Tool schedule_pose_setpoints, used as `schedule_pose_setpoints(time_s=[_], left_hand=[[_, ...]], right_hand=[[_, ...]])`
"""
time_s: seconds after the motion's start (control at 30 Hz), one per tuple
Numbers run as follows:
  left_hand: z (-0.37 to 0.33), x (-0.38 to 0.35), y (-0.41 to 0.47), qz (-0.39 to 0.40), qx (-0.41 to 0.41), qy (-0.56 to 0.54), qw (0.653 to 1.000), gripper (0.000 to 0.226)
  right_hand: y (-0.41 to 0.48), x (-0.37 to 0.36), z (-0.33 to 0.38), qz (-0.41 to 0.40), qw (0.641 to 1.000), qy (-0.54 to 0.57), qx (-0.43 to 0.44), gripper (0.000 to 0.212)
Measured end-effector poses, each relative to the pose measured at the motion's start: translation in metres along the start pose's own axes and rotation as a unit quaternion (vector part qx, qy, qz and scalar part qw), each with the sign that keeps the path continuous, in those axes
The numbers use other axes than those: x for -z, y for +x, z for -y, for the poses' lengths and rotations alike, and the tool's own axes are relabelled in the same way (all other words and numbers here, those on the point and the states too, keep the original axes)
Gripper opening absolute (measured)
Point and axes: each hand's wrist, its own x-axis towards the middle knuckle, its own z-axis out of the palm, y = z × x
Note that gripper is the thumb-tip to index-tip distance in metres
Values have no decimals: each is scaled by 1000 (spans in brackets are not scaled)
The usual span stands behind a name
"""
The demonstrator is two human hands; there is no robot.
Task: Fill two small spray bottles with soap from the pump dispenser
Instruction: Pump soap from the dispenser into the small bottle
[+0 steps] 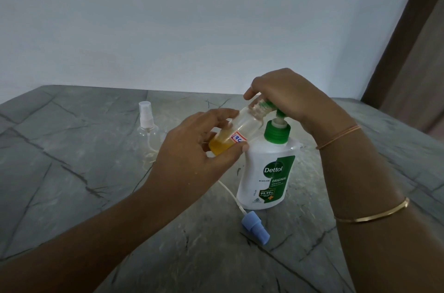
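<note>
"Two bottles, is it? Where are they?"

"One small clear bottle [242, 128] is up in the left hand [204, 148], tilted, with its open mouth raised toward the right and orange-yellow soap pooled in its lower end. Fingers and thumb wrap that lower half."

"And the other?"

"The second spray bottle [147, 129] stands upright on the grey worktop [96, 196], well off to the left and farther back, with its white sprayer on."

"What about the right hand [288, 98]?"

"It is curled over the green pump head [267, 103] of the white soap dispenser [266, 172], which stands on the worktop just right of the held bottle. The bottle's mouth sits right at the pump head, under that hand. Whether soap is running, I cannot tell."

"The bottle's own top?"

"A blue sprayer cap [255, 226] with a white tube lies on the worktop in front of the dispenser, near its base. A gold bangle [374, 215] circles the right forearm."
</note>
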Motion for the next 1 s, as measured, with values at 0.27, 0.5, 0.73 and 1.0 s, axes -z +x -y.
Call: schedule_pose_setpoints(time_s=[0.27,0.5,0.73,1.0], left_hand=[[3,1,0,-8,-10,10,1000,42],[6,-1,-3,3,-18,1,1000,40],[6,-1,-5,2,-15,-6,1000,44],[2,1,-2,-16,-8,4,1000,50]], right_hand=[[-4,2,1,28,999,-22,-7,35],[-2,-4,-2,91,994,-2,-64,35],[-3,-4,-4,60,997,25,-43,38],[-2,-2,1,-20,997,75,5,25]])
